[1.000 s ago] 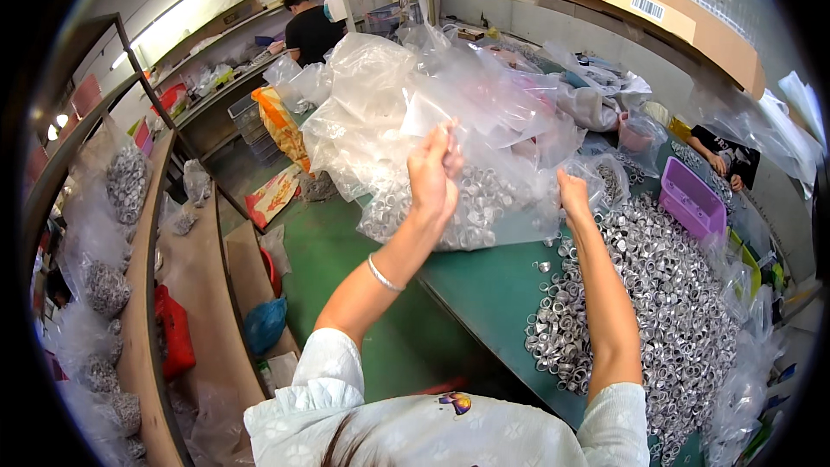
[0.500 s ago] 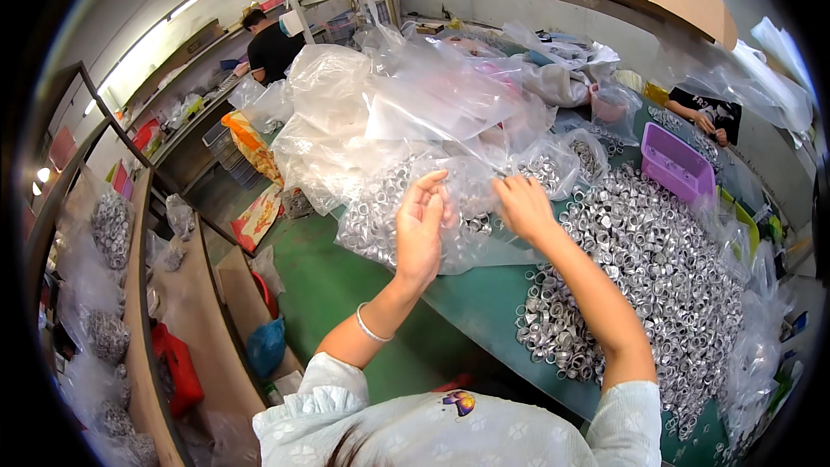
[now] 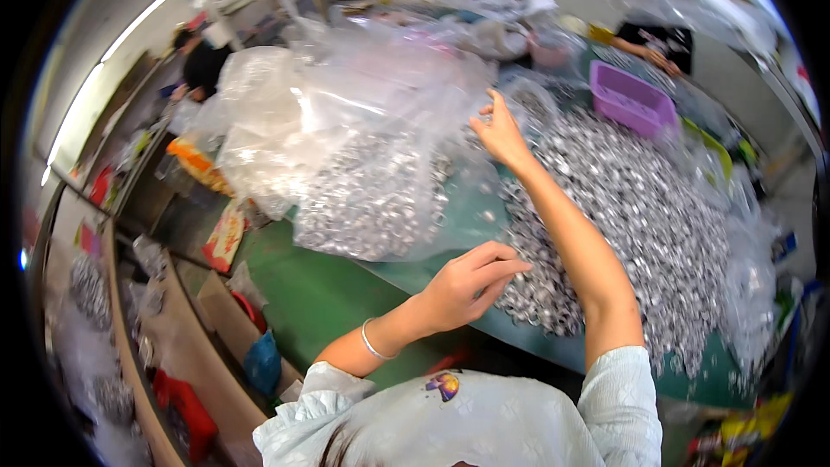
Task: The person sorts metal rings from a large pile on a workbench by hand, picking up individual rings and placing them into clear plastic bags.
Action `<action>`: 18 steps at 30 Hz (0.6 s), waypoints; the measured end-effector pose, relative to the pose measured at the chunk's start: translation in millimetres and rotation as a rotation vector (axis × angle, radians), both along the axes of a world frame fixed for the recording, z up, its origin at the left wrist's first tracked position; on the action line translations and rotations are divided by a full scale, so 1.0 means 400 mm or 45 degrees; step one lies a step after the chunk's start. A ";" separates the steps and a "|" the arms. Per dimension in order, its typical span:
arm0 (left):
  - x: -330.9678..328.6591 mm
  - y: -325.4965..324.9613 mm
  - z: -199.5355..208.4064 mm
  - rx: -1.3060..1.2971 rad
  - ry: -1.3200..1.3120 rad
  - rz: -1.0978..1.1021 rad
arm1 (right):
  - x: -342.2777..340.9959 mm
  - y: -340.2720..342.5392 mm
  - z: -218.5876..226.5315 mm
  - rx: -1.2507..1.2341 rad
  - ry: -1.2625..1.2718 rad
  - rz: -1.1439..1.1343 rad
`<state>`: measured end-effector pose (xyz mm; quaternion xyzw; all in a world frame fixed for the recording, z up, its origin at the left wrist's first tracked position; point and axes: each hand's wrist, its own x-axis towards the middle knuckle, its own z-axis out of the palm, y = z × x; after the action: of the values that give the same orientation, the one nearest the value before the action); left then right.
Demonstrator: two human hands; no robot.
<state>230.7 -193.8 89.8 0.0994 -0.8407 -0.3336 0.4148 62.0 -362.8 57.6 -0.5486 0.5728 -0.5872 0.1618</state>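
Observation:
My left hand [image 3: 471,288] is over the table's near edge, beside the left border of a heap of silvery metal rings [image 3: 631,207]. Its fingers are loosely bent and nothing shows in them. Farther off, my right hand [image 3: 501,132] reaches out with index finger and thumb apart, beside a clear plastic bag [image 3: 367,199]. Whether it touches the plastic is hard to tell. That bag lies on its side, full of similar rings, its open end toward the heap. A few loose rings are on the green table [image 3: 484,193] between bag and heap.
Large empty plastic bags [image 3: 277,112] pile up behind the filled one. A purple basket [image 3: 631,99] stands behind the heap, near another person's hands [image 3: 661,60]. Wooden shelves [image 3: 186,337] with bagged parts line the left. Another person [image 3: 203,65] is at the far left.
My left hand has left the filled bag and come nearer, to the right. My right hand has moved farther away from me. The view has swung to the right.

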 end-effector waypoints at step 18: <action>-0.302 0.052 -0.246 -0.017 -0.357 0.324 | -0.354 0.760 -0.087 0.228 0.923 -0.616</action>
<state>109.8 -173.1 -8.4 0.2477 -0.8730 -0.2557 0.3333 -79.5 -58.7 22.8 -0.5530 0.7530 -0.3259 -0.1447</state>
